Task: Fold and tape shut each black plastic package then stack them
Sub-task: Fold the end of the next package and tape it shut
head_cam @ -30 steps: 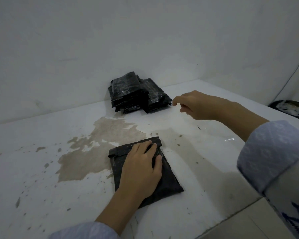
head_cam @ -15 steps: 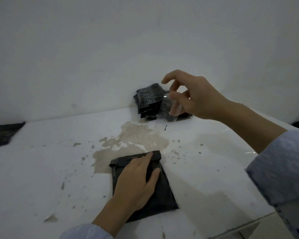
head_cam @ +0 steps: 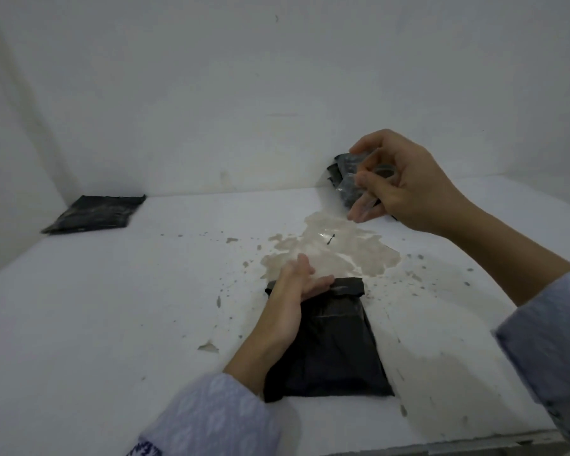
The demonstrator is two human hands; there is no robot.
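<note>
Left hand [head_cam: 297, 284], fingers extended, presses the folded top of the black package [head_cam: 336, 343] on the table [head_cam: 112, 307]. Right hand [head_cam: 405, 189], raised before the stack [head_cam: 338, 166], apparently pinches clear tape [head_cam: 367, 205]; the blur leaves this uncertain

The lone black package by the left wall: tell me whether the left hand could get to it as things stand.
Probably yes, but not freely. Bare tabletop lies between the left hand and the lone package, but that hand presses the folded flap of the near package, which it would have to release.

No legible text is showing; dark blue lettering on the near left sleeve [head_cam: 208, 419] is appearing cut off, unreadable.
</note>
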